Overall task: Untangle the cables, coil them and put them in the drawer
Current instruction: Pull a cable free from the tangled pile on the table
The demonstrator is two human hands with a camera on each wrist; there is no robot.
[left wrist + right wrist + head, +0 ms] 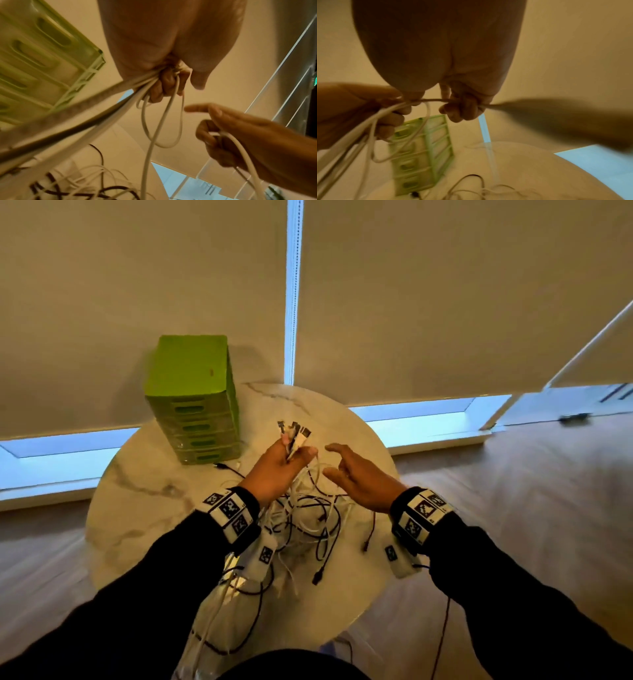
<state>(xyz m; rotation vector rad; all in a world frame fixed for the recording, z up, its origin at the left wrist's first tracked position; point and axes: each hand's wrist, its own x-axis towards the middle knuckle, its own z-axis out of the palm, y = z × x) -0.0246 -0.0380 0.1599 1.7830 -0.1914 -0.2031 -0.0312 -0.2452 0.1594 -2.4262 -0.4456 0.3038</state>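
Observation:
A tangle of white and black cables (308, 518) lies on the round marble table (137, 508). My left hand (294, 453) is raised above it and grips a bundle of cable ends, whose plugs (295, 430) stick out above the fingers. In the left wrist view the left fingers (164, 86) are curled round several white strands, and a loop (154, 135) hangs below. My right hand (346, 470) is just right of the left hand, index finger stretched out. Its lower fingers (462, 108) curl round a thin white cable (243, 152) that runs across to the left hand (385, 119).
A green drawer unit (195, 405) with several shut drawers stands at the table's back left, also seen as a drawer unit (423, 155) from the right wrist. Black plug ends (317, 577) trail towards the front edge. Roller blinds and a low window sill are behind; wooden floor surrounds the table.

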